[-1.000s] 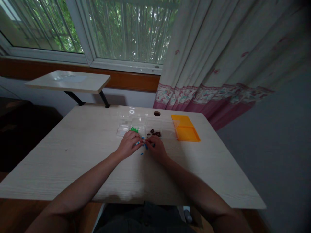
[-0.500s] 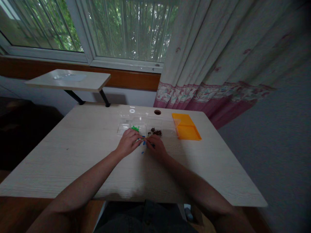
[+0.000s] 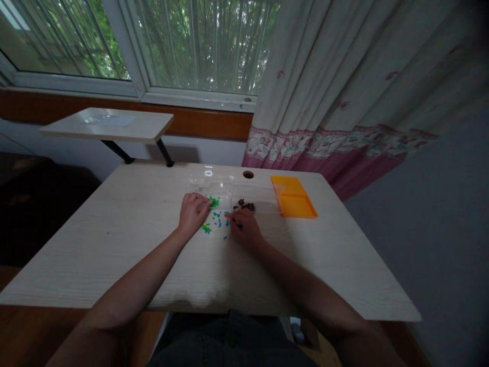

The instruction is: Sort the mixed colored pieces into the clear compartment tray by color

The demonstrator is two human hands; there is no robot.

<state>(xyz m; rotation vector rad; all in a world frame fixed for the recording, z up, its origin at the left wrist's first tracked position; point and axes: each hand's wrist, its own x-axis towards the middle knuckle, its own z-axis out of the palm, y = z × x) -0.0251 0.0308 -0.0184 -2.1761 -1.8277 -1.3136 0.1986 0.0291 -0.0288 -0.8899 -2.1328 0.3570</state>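
Observation:
My left hand (image 3: pixel 192 213) rests on the pale wooden table (image 3: pixel 133 244) with its fingers curled, the fingertips at the green beads (image 3: pixel 213 201) in a clear compartment tray (image 3: pixel 229 196). My right hand (image 3: pixel 244 227) lies beside it, its fingers pinched together over small blue beads (image 3: pixel 217 219) scattered on the table. A few green and yellow beads (image 3: pixel 207 229) lie just below my left hand. Dark brown beads (image 3: pixel 244 205) fill another compartment of the tray. What either hand's fingers hold is too small to see.
An orange lid or flat tray (image 3: pixel 293 197) lies right of the clear tray. A round cable hole (image 3: pixel 248 175) sits near the table's far edge. A small raised shelf (image 3: pixel 109 125) stands at the back left under the window. Curtains hang at the right.
My left hand has moved left and away from my right hand, toward the green beads. The scattered blue beads between the hands are now uncovered.

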